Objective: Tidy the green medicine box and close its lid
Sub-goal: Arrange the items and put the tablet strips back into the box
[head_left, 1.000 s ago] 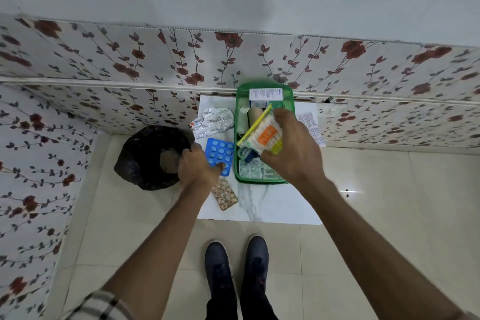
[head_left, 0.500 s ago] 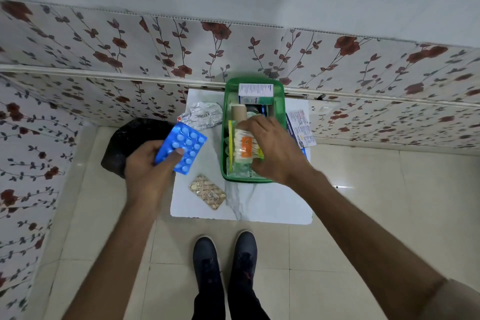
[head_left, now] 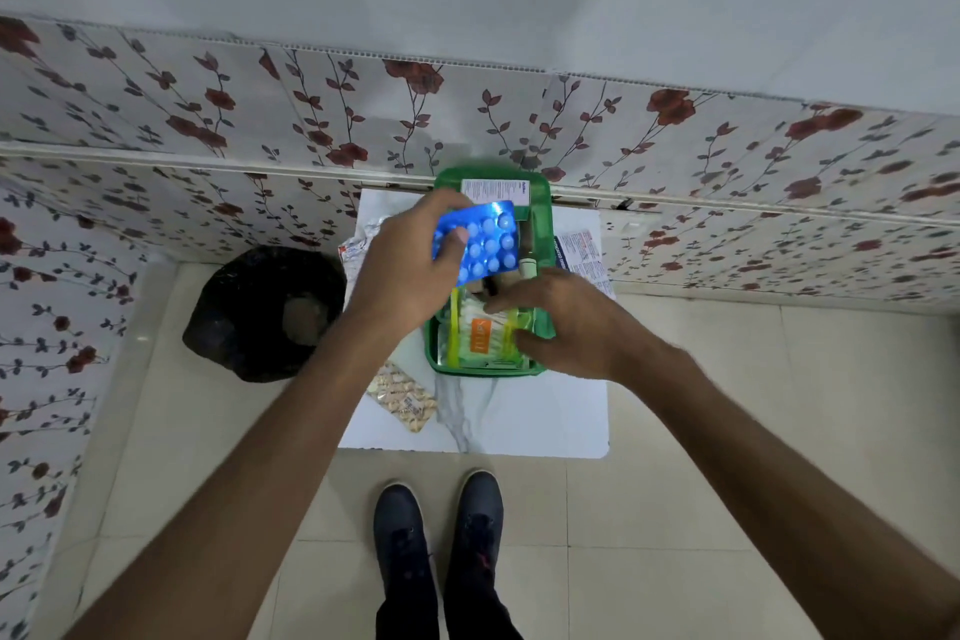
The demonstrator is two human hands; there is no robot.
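Observation:
The green medicine box (head_left: pixel 543 224) stands open on a small white table (head_left: pixel 519 426) against the flowered wall. My left hand (head_left: pixel 410 270) holds a blue blister pack (head_left: pixel 483 244) above the box's middle. My right hand (head_left: pixel 566 322) rests inside the near part of the box, fingers pressed on a clear packet of cotton swabs with an orange label (head_left: pixel 480 335). A white carton (head_left: pixel 496 191) lies at the box's far end. No lid shows.
A tan blister strip (head_left: pixel 402 395) lies on the table's near left. A silver foil strip (head_left: pixel 358 242) and a printed leaflet (head_left: pixel 584 255) flank the box. A black bin bag (head_left: pixel 260 312) sits on the floor at left. My shoes (head_left: pixel 439 535) stand before the table.
My left hand carried the blue blister pack from the table's left side to above the box. My right hand lowered the swab packet into the box and stays on it.

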